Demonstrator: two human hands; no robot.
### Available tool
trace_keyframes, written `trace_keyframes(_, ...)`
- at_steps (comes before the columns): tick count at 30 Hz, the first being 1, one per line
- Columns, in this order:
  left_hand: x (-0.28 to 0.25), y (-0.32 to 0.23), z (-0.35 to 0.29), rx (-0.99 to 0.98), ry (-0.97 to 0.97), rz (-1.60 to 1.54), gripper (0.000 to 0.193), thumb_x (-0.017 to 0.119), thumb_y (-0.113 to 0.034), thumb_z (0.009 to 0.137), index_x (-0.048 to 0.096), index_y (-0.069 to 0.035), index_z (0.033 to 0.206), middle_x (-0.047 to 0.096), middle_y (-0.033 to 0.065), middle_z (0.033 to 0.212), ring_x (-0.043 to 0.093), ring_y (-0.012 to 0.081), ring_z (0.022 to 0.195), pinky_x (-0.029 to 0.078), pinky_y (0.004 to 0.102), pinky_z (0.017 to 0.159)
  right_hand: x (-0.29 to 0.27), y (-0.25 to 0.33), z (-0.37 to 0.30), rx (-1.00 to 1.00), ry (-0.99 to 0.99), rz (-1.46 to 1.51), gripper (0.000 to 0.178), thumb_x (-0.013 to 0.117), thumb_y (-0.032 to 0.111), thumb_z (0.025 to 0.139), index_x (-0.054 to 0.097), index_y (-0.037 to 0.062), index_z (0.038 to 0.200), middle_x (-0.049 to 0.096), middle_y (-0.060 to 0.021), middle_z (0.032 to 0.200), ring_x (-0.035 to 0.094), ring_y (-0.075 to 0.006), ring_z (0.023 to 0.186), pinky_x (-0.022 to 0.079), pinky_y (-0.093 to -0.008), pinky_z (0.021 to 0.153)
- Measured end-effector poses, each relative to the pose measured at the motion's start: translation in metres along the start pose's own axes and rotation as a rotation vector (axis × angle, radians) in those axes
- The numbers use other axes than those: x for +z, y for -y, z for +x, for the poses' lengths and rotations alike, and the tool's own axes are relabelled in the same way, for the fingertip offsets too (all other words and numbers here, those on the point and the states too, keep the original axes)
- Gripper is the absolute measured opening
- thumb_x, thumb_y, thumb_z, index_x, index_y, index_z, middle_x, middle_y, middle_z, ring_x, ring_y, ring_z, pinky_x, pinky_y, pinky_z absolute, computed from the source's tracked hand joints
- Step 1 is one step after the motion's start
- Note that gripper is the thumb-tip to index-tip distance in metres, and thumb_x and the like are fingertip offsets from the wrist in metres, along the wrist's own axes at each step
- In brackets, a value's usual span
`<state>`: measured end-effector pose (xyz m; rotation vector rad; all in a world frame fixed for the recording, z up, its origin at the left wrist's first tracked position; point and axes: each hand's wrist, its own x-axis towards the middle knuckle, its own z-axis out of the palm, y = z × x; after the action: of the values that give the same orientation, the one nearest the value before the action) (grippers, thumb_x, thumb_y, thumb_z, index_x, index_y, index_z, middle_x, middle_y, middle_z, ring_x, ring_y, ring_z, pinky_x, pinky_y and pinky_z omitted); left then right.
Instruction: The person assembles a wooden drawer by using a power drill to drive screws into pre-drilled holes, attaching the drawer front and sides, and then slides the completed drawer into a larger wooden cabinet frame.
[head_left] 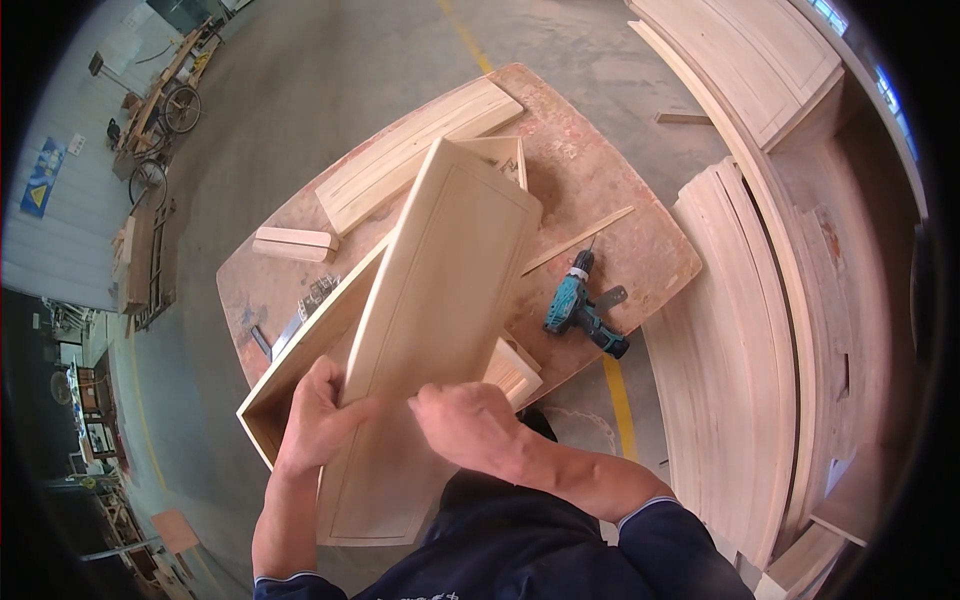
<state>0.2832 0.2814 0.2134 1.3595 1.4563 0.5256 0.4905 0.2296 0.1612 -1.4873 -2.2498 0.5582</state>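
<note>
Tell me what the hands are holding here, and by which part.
Both hands grip a long pale wooden panel near its lower end: left hand on the left edge, right hand over the face, toward the right edge.

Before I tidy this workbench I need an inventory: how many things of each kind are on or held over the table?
Framed wooden panels: 2, one held by the left hand and right hand at, one lying at
Open wooden box frames: 1
Small wood blocks: 1
Thin wood strips: 1
Teal cordless drills: 1
Total: 6
</note>
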Motion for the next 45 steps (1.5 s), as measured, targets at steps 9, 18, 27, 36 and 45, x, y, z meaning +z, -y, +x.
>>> trace_keyframes(9,-0.012,0.005,-0.019,-0.099,-0.178,-0.055,0.035,0.077,0.0,0.076,0.044,-0.007,0.083,0.046,-0.0031,0.075,0.043,0.0046,0.07,0.037,0.0233,0.058,0.02,-0.006,0.025,-0.15,-0.118,0.265,0.019,0.068,0.015,0.084,0.055,0.0098,0.071,0.059,-0.0076,0.068,0.062,-0.0278,0.062,0.052,-0.0387,0.054)
trace_keyframes(18,-0.022,0.027,-0.031,-0.114,-0.306,0.033,0.037,0.077,-0.002,0.075,0.04,-0.008,0.079,0.038,-0.0032,0.073,0.036,0.0072,0.068,0.034,0.0266,0.056,0.028,0.003,0.053,-0.269,-0.002,0.239,0.01,0.064,0.013,0.083,0.059,0.0091,0.074,0.064,-0.0115,0.071,0.069,-0.0247,0.067,0.057,-0.0357,0.057)
trace_keyframes(27,-0.025,0.039,-0.033,-0.12,-0.361,0.076,0.038,0.076,0.0,0.075,0.039,-0.007,0.078,0.036,-0.0026,0.072,0.034,0.0091,0.068,0.033,0.0286,0.056,0.051,0.016,0.054,-0.24,0.111,0.145,0.01,0.064,0.015,0.085,0.06,0.0075,0.08,0.066,-0.0129,0.073,0.07,-0.0256,0.071,0.058,-0.0365,0.058)
trace_keyframes(36,-0.033,0.038,-0.025,-0.108,-0.371,0.208,0.037,0.078,-0.006,0.073,0.041,-0.004,0.076,0.037,0.0017,0.072,0.036,0.0123,0.068,0.034,0.031,0.057,0.062,0.018,0.058,-0.063,0.22,0.236,0.009,0.061,0.012,0.085,0.058,0.0069,0.078,0.065,-0.0155,0.071,0.067,-0.0347,0.067,0.055,-0.0442,0.057)
trace_keyframes(45,-0.041,0.038,-0.017,-0.135,-0.328,0.204,0.037,0.078,-0.003,0.072,0.042,-0.006,0.078,0.04,-0.0006,0.074,0.039,0.01,0.069,0.036,0.0289,0.057,0.062,0.023,0.067,-0.182,-0.006,0.092,0.008,0.062,0.011,0.083,0.056,0.0099,0.078,0.066,-0.0123,0.074,0.07,-0.0265,0.069,0.057,-0.0366,0.057)
